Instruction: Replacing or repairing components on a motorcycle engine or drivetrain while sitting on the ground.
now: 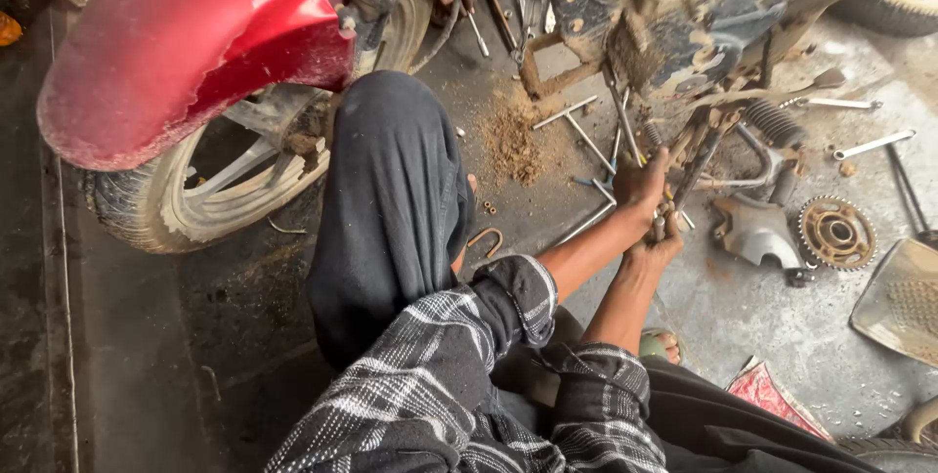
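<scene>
Gripping the slim tool (667, 207) low under the motorcycle (684, 4), your left hand (640, 185) and right hand (657, 250) both curl fingers around it. Keep your wrists stacked (loose wrenches (586, 131) lie close) and push straight.

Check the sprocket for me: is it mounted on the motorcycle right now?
No, the sprocket lies loose on the concrete floor, to the right of both hands, beside a grey metal cover.

Soft daylight, faint shadows, sharp focus, slight edge distortion
</scene>
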